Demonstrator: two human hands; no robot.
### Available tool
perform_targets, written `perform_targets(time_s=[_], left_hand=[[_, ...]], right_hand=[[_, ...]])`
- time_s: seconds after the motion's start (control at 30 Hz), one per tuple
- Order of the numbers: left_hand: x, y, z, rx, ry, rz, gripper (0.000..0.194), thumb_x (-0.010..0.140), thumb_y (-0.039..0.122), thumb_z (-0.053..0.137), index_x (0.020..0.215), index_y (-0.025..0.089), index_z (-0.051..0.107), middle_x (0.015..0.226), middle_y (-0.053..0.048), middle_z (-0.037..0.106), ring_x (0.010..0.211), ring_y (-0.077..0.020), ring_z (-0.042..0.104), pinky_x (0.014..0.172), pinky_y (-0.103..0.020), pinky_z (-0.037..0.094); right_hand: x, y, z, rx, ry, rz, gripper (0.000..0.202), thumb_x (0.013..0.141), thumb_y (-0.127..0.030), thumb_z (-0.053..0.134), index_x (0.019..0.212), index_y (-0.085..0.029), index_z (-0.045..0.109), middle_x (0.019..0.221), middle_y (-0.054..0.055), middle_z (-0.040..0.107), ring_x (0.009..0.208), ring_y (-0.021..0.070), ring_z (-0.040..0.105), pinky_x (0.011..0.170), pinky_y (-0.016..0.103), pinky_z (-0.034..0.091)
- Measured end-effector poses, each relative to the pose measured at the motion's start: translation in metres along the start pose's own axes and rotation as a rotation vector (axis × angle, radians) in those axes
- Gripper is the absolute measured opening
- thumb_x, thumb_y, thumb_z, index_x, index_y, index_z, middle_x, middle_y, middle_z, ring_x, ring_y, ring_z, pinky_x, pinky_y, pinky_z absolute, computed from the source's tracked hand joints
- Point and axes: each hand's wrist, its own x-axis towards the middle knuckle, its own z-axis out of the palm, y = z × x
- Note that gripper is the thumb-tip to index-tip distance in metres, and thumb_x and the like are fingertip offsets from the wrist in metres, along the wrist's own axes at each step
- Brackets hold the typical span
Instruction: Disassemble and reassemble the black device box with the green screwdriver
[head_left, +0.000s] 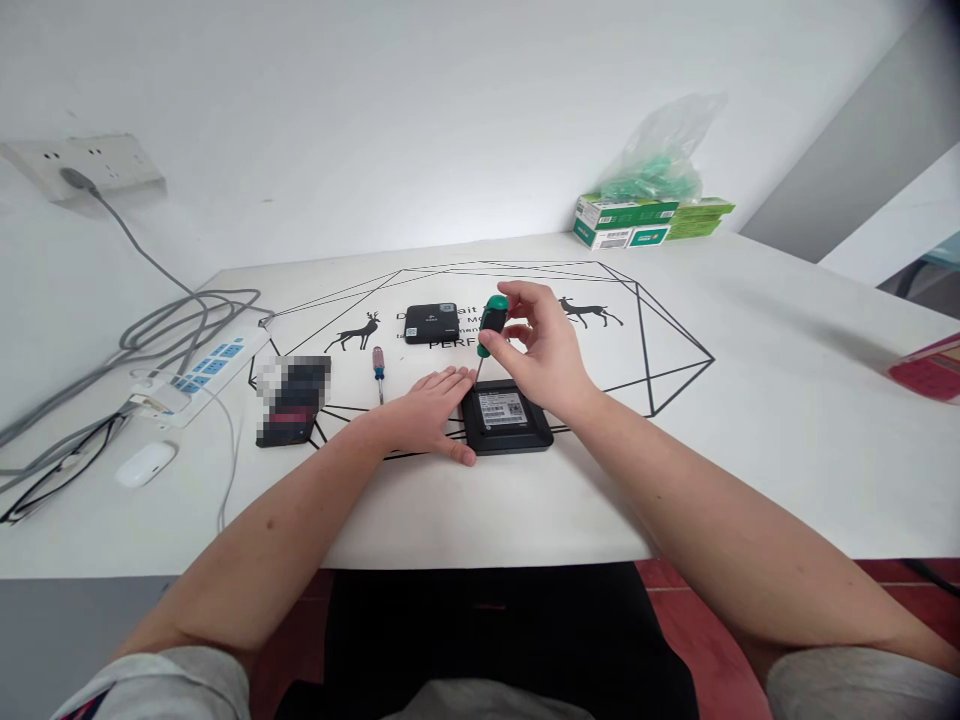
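Note:
A black square device (504, 415) with a white label lies on the white table in front of me. My left hand (431, 410) rests at its left edge, fingers stretched out and thumb apart. Over the device, my right hand (536, 345) grips a green and black screwdriver (493, 322). The screwdriver leans slightly, handle up, and its tip meets the device's upper left corner area. Behind them lies a flat black box (431, 323) with small stickers. Left of it is a second screwdriver (379, 372) with a reddish and blue handle.
A partly blurred dark object (289, 420), a white power strip (214, 372) with grey cables, a white earbud case (147, 464) and glasses (67, 465) lie at the left. Green and white boxes (626, 222) under a plastic bag (664, 160) stand at the back right.

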Motion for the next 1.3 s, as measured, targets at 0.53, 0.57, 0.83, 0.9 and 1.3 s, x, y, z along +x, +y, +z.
perform_targets(time_s=[0.53,0.57,0.83,0.9,1.3], left_hand=[[0.0,0.002,-0.001,0.025,-0.01,-0.016,0.149,0.076,0.105,0.054,0.178,0.012,-0.001,0.185,-0.021,0.0,0.172,-0.0415,-0.002,0.138,-0.055,0.006],[0.0,0.003,-0.001,0.029,-0.013,-0.017,0.148,0.076,0.105,0.054,0.178,0.013,-0.001,0.185,-0.02,-0.001,0.172,-0.0414,-0.002,0.138,-0.055,0.006],[-0.001,0.005,-0.003,0.04,-0.01,-0.019,0.146,0.077,0.104,0.055,0.178,0.014,-0.001,0.185,-0.02,-0.002,0.172,-0.0421,-0.001,0.138,-0.056,0.008],[0.0,0.004,-0.002,0.042,-0.007,-0.019,0.146,0.077,0.103,0.056,0.178,0.015,0.0,0.185,-0.02,0.0,0.172,-0.0426,-0.001,0.138,-0.057,0.008],[0.0,0.005,-0.003,0.022,-0.021,-0.028,0.148,0.077,0.103,0.057,0.178,0.013,-0.003,0.185,-0.02,-0.001,0.172,-0.0421,-0.001,0.138,-0.056,0.007]], right_hand=[[-0.002,-0.003,-0.001,-0.024,-0.087,-0.068,0.043,0.095,-0.03,0.067,0.138,-0.03,0.066,0.123,0.009,0.068,0.108,0.025,0.067,0.081,0.043,0.068],[-0.002,-0.001,0.0,-0.006,-0.104,-0.06,0.045,0.096,-0.029,0.064,0.141,-0.031,0.065,0.126,0.009,0.069,0.109,0.0253,0.068,0.084,0.044,0.068],[-0.001,0.0,0.0,-0.006,-0.115,-0.034,0.046,0.094,-0.04,0.075,0.138,-0.033,0.065,0.133,0.01,0.064,0.114,0.0272,0.066,0.088,0.047,0.068],[-0.001,0.0,-0.001,-0.032,-0.086,-0.029,0.045,0.09,-0.037,0.079,0.133,-0.032,0.066,0.127,0.008,0.064,0.106,0.0255,0.065,0.083,0.045,0.067],[0.0,0.0,-0.001,-0.037,-0.103,-0.036,0.046,0.094,-0.036,0.072,0.139,-0.033,0.064,0.128,0.009,0.064,0.105,0.0253,0.068,0.084,0.047,0.068]])
